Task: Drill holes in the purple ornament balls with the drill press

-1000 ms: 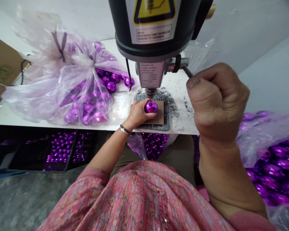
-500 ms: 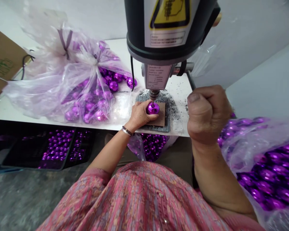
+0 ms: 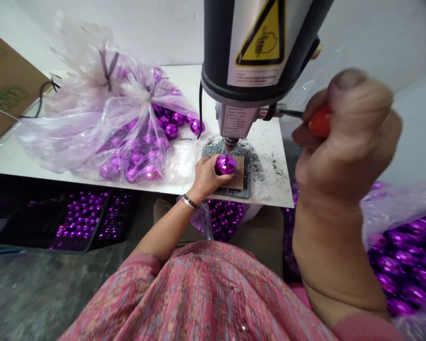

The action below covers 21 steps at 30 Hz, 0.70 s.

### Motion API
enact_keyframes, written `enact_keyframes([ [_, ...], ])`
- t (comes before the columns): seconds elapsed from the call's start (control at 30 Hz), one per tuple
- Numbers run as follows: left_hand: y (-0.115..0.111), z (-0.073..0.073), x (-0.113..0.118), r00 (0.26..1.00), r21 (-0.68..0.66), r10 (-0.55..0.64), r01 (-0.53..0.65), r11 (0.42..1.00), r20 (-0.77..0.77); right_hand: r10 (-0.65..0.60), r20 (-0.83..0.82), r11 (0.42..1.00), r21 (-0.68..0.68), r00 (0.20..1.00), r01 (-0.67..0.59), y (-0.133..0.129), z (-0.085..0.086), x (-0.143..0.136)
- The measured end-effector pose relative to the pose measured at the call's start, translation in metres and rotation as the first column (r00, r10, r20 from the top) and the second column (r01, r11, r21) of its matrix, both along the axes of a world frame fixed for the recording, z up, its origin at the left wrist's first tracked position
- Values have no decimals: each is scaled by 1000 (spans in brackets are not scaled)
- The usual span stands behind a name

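A shiny purple ball (image 3: 226, 164) sits on a brown square pad (image 3: 238, 177) on the drill press's grey base (image 3: 247, 189). My left hand (image 3: 208, 174) grips this ball from the left with fingers and thumb. Just above it is the drill chuck (image 3: 230, 142), under the black and silver drill press body (image 3: 255, 52). At the right, my right hand (image 3: 351, 128) is closed round the red knob (image 3: 320, 121) of the press lever (image 3: 291, 113), raised and slightly blurred.
Clear plastic bags (image 3: 135, 137) of purple balls lie on the white table (image 3: 163, 187). Loose balls (image 3: 171, 130) are beside them. Dark shavings surround the base. Below left is a black crate (image 3: 31, 222); more bagged balls (image 3: 408, 260) are at lower right. A cardboard box (image 3: 10, 80) stands left.
My right hand has moved up and to the right with the lever, and the red knob now shows. The chuck sits slightly higher off the ball. My left hand still holds the ball; the view has shifted.
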State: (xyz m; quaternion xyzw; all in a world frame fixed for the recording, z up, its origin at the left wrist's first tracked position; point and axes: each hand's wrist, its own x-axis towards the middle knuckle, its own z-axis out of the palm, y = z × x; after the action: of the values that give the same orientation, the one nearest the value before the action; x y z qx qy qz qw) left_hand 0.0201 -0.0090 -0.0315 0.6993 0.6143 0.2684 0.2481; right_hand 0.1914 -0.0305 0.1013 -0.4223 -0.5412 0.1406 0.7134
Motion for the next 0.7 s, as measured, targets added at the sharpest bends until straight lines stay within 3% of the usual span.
enact_keyframes([
  [0.07,-5,0,-2,1000,6,8,-8,1000,21,27,-31,999,-33,999,-28,6,13,1],
  [0.17,-9,4,-5,999,23,33,-33,999,4,52,-49,997,-49,997,-55,12,16,2],
  [0.37,-4,7,-12,999,67,23,-21,998,-25,26,54,998,-60,998,-23,9,4,6],
  [0.7,4,-11,-23,998,123,-55,57,991,-24,43,137,989,-143,990,-23,-8,-13,8],
])
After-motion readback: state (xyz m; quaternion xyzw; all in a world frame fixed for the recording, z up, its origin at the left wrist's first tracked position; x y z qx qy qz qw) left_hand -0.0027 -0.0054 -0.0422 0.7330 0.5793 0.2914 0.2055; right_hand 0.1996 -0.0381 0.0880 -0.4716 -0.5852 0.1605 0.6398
